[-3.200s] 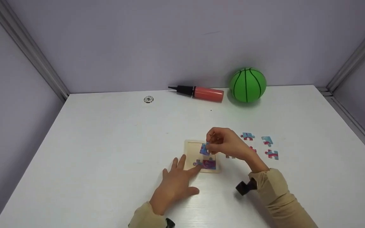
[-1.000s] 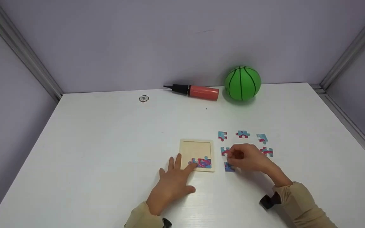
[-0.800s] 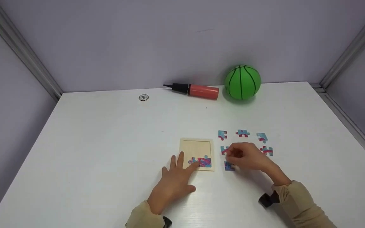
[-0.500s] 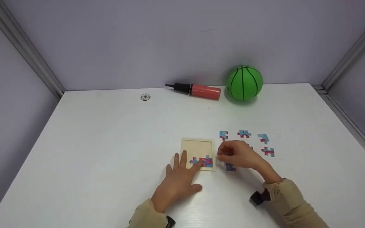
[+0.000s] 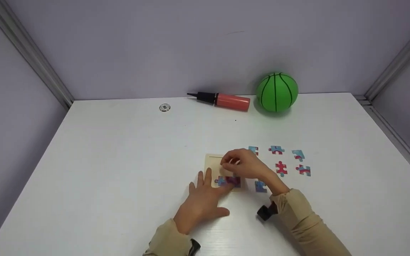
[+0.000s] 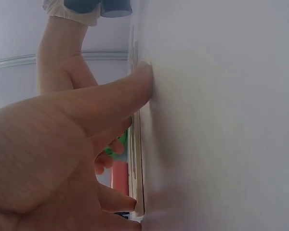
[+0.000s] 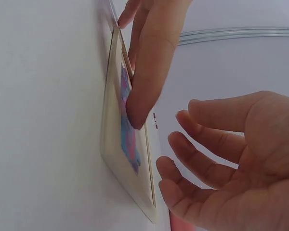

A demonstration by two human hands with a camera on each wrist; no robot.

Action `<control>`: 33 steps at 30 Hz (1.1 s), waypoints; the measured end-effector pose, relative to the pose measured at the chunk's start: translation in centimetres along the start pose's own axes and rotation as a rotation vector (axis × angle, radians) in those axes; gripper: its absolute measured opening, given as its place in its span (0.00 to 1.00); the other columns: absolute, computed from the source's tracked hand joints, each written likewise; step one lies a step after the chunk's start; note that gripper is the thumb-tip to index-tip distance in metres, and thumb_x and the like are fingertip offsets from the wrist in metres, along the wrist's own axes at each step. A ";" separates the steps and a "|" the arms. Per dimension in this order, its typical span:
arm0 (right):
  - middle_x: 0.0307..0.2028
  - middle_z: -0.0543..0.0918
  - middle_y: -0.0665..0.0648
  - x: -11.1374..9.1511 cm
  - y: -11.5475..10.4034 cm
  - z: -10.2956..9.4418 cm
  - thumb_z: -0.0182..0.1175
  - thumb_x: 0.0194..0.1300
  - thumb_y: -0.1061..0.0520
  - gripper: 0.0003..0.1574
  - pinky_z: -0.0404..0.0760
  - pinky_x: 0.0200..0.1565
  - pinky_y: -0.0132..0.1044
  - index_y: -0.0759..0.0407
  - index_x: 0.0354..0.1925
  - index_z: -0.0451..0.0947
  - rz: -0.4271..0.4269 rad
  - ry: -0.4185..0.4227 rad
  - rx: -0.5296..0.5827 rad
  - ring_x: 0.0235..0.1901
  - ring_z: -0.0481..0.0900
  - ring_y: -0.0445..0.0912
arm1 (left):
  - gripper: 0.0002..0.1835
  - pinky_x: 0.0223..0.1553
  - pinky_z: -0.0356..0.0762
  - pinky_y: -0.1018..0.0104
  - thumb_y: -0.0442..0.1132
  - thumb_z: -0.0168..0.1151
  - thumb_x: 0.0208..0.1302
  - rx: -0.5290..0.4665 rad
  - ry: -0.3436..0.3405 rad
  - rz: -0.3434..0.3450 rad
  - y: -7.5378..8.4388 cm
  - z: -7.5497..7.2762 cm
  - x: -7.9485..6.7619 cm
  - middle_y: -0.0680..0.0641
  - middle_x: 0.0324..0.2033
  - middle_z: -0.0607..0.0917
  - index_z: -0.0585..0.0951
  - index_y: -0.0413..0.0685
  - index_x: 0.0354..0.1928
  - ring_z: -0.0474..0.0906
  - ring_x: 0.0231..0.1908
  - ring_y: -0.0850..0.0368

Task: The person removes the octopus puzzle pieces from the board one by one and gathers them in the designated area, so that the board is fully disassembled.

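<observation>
In the head view, my left hand (image 5: 199, 204) has its fingers spread, and one fingertip presses on joined puzzle pieces (image 5: 222, 180) in a shallow wooden puzzle tray (image 5: 208, 161). The right wrist view shows that fingertip on the pink-and-blue pieces (image 7: 130, 147) close up. Over the tray's right side hovers my right hand (image 5: 246, 164), its fingers loosely curved. No piece shows between its thumb and fingers in the right wrist view. A dark blue puzzle piece (image 5: 261, 186) lies just right of the tray. The tray's upper right is hidden by my right hand.
Several loose pieces lie right of the tray, among them a red piece (image 5: 281, 169) and a pale blue piece (image 5: 298, 155). Along the back wall are a red-and-black hand pump (image 5: 231, 102) and a green ball (image 5: 277, 92). A round chip-like disc (image 5: 164, 107) lies further left.
Earlier my right hand pinched a blue puzzle piece over the tray. It laid that piece on the table to the right, then moved back left over the tray. My left hand stays on the tray.
</observation>
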State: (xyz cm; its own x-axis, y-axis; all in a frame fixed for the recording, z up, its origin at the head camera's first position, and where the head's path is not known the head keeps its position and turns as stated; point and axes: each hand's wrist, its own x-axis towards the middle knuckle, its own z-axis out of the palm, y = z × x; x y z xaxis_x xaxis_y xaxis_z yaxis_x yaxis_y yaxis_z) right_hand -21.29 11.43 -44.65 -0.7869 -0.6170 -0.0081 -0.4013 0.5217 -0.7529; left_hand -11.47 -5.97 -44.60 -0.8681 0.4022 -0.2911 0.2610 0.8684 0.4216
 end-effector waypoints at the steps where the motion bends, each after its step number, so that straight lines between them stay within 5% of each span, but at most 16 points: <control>1: 0.36 0.84 0.53 0.0 0.0 0.0 0.59 0.66 0.60 0.08 0.78 0.41 0.41 0.61 0.40 0.83 -0.010 0.001 -0.002 0.35 0.79 0.45 | 0.36 0.59 0.52 0.28 0.55 0.67 0.57 0.003 -0.002 -0.001 0.1 -0.1 0.0 0.31 0.72 0.48 0.67 0.69 0.69 0.38 0.70 0.28; 15: 0.34 0.83 0.51 0.1 -0.1 0.9 0.58 0.66 0.60 0.10 0.76 0.37 0.36 0.60 0.42 0.84 0.059 -0.121 -0.007 0.30 0.75 0.41 | 0.37 0.58 0.55 0.28 0.57 0.67 0.56 0.043 0.002 -0.002 -0.1 0.0 -0.1 0.33 0.72 0.50 0.67 0.68 0.69 0.41 0.69 0.26; 25: 0.33 0.82 0.51 -0.2 0.1 1.0 0.60 0.66 0.59 0.09 0.74 0.38 0.35 0.61 0.39 0.86 -0.035 -0.115 -0.068 0.32 0.73 0.39 | 0.36 0.58 0.55 0.29 0.57 0.66 0.57 0.045 -0.011 -0.011 0.0 0.1 0.2 0.34 0.72 0.50 0.68 0.66 0.69 0.42 0.69 0.27; 33: 0.30 0.84 0.49 -0.1 0.0 1.2 0.60 0.66 0.58 0.09 0.75 0.34 0.35 0.59 0.38 0.85 0.012 -0.111 -0.048 0.27 0.74 0.38 | 0.36 0.58 0.55 0.29 0.58 0.66 0.56 0.054 -0.004 -0.015 0.1 0.1 0.2 0.34 0.72 0.49 0.69 0.66 0.68 0.42 0.69 0.27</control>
State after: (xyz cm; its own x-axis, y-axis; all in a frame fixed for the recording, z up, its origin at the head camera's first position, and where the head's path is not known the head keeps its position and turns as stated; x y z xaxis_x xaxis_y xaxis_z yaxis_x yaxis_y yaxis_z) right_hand -20.70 10.78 -45.42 -0.7360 -0.6706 -0.0923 -0.4159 0.5555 -0.7200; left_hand -11.62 -5.74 -44.69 -0.8702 0.3904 -0.3005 0.2709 0.8887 0.3700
